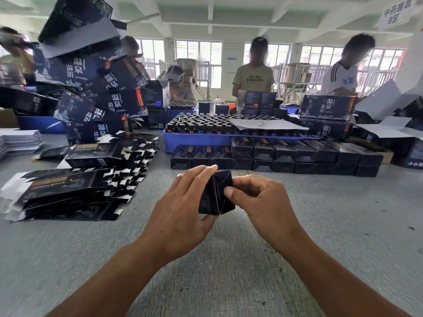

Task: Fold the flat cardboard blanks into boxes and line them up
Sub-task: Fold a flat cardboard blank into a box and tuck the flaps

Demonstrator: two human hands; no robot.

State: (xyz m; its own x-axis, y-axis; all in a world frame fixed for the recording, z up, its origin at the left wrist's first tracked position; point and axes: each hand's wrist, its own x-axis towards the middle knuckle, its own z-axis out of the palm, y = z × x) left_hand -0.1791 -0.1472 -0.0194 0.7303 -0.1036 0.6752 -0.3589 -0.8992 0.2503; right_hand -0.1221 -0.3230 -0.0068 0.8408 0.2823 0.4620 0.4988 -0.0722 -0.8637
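I hold a small black cardboard box (216,193) above the grey table, its folded end facing me. My left hand (183,202) grips it from the left, fingers over the top and thumb under the bottom. My right hand (258,197) has curled fingers and its thumb presses an end flap from the right. Two piles of flat black blanks (75,186) lie to the left. Folded black boxes (286,156) stand in stacked rows behind my hands.
A blue tray (206,139) of dark bottles sits behind the rows. Larger dark printed cartons (98,92) are heaped at the back left, with more (327,108) at the right. Several people work on the far side. White sheets (18,140) are stacked at the left edge.
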